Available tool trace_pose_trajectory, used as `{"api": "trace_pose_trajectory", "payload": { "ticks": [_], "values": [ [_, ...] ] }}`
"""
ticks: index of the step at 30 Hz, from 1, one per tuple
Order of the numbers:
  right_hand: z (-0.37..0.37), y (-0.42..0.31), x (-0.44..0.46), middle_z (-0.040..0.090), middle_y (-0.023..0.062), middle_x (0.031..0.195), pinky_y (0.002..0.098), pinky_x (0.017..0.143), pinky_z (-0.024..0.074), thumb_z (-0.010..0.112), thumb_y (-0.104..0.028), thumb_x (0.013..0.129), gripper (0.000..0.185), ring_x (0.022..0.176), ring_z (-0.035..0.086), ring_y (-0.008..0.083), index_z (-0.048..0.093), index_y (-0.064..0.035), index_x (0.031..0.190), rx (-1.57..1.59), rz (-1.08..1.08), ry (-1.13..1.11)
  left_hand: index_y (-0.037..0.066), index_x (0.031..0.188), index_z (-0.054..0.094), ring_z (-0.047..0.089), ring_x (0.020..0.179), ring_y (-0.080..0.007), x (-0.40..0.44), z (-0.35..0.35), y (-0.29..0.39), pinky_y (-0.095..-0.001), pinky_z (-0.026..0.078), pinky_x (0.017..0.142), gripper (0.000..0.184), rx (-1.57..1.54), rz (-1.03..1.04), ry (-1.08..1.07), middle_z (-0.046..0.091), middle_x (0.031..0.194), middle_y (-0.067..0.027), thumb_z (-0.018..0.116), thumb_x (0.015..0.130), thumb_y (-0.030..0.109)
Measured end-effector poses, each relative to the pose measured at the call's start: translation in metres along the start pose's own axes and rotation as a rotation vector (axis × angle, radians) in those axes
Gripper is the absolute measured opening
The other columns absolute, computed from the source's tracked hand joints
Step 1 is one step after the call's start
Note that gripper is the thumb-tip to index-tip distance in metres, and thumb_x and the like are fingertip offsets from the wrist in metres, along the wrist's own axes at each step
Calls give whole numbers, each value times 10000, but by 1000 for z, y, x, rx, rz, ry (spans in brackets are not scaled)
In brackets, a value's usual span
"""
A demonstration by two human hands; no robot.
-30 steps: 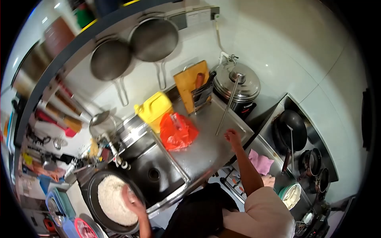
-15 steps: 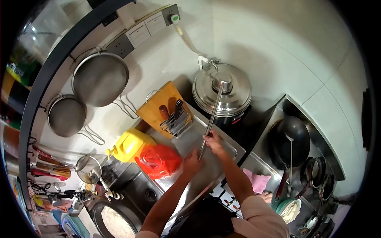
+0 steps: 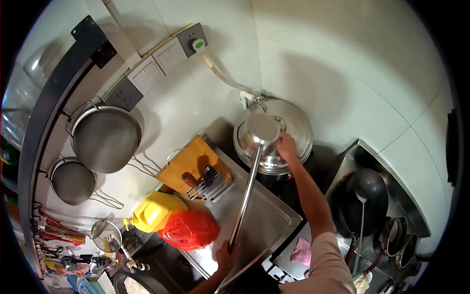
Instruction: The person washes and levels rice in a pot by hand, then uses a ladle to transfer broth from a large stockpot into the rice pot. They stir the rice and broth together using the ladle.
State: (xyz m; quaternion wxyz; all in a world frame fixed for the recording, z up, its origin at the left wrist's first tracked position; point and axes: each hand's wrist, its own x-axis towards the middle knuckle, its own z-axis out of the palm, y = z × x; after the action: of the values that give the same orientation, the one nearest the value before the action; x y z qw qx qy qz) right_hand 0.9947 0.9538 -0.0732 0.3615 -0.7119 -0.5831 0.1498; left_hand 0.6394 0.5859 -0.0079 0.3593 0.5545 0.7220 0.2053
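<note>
A long-handled metal ladle (image 3: 263, 129) slants over the steel counter, its deep cup in front of the big pot's lid. My left hand (image 3: 226, 257) is closed round the lower end of its handle. My right hand (image 3: 286, 146) is at the round, shiny pot lid (image 3: 299, 126), fingers closed by the lid's loop handle (image 3: 280, 122); the ladle's cup partly hides the grip. Below the lid, the large steel pot (image 3: 274, 170) stands in the corner. The lid seems shifted a little on the pot, with a rim showing at its left.
Left of the ladle are a red plastic bag (image 3: 191, 230), a yellow jug (image 3: 155, 211), a wooden board (image 3: 188, 159) and a knife rack (image 3: 213, 188). A wok (image 3: 364, 196) stands at right. Two strainers, one large (image 3: 106, 139), hang on the wall. A tap (image 3: 262, 104) is above the pot.
My right hand has left the ladle handle and reached up to the pot lid. My left hand keeps the handle's lower end. The view has tilted upward.
</note>
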Motion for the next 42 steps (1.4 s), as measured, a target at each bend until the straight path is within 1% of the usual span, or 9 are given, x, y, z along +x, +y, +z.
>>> {"api": "trace_pose_trajectory", "payload": {
  "ticks": [1, 4, 8, 15, 18, 21, 35, 40, 42],
  "values": [
    [-1, -10, 24, 684, 186, 1136, 494, 854, 561, 671, -214, 913, 294, 1026, 687, 393, 675, -142, 1198, -63, 17, 40, 28, 809, 576, 568, 552, -289, -12, -6, -4, -438, 437, 545, 368, 3, -46, 1, 561, 603, -127, 750, 911, 335],
    [6, -35, 63, 621, 160, 1313, 496, 952, 533, 694, -232, 861, 449, 1204, 602, 364, 620, -180, 1300, -310, 90, -63, 21, 831, 593, 602, 580, -286, -42, -13, -38, -427, 472, 562, 382, -1, -149, 2, 616, 649, -139, 766, 904, 354],
    [45, -5, 101, 479, 188, 1454, 480, 1025, 518, 730, -301, 859, 470, 1246, 588, 412, 638, -258, 1318, -468, 83, -286, 67, 915, 605, 541, 561, -322, -76, -14, -86, -471, 437, 555, 412, 55, -79, 110, 568, 639, -162, 705, 943, 466],
    [10, -32, 87, 542, 219, 1355, 458, 977, 538, 726, -218, 789, 421, 1172, 630, 383, 668, -241, 1205, -379, 102, -235, 84, 869, 611, 548, 573, -330, -97, -21, -116, -469, 453, 575, 472, 250, -176, 65, 580, 664, -146, 665, 937, 547],
    [-12, -26, 71, 600, 206, 1227, 484, 922, 550, 742, -229, 751, 377, 1089, 648, 400, 665, -131, 1107, -368, 15, -199, 87, 856, 601, 526, 552, -328, -98, -31, -106, -461, 442, 553, 448, 175, -129, 73, 558, 646, -143, 685, 936, 519],
    [-30, -17, 54, 602, 213, 1210, 479, 925, 547, 754, -218, 733, 380, 1090, 646, 399, 665, -119, 1089, -317, 98, -144, 73, 848, 583, 490, 521, -327, -95, -31, -110, -468, 425, 530, 451, 128, -91, 105, 521, 613, -144, 694, 939, 500],
    [-90, 61, -10, 656, 192, 1117, 487, 919, 534, 771, -223, 671, 461, 1050, 645, 407, 654, -107, 1101, -140, 199, 37, 45, 1003, 625, 598, 607, -360, -103, -14, -120, -481, 461, 574, 441, 20, -68, 82, 618, 698, -199, 718, 924, 469],
    [-98, 94, -28, 659, 184, 1111, 488, 910, 520, 762, -234, 667, 502, 1047, 635, 416, 637, -83, 1128, -35, 225, 69, 22, 965, 586, 465, 574, -271, -104, -12, -123, -463, 422, 565, 407, -6, -44, 88, 525, 645, -151, 706, 947, 410],
    [-96, 118, -32, 654, 186, 1122, 488, 917, 513, 764, -231, 665, 519, 1065, 623, 427, 620, -71, 1137, -28, 204, 68, 28, 1072, 596, 529, 662, -268, -104, -10, -125, -459, 456, 604, 415, -25, -17, 83, 591, 754, -169, 698, 954, 412]
  ]
}}
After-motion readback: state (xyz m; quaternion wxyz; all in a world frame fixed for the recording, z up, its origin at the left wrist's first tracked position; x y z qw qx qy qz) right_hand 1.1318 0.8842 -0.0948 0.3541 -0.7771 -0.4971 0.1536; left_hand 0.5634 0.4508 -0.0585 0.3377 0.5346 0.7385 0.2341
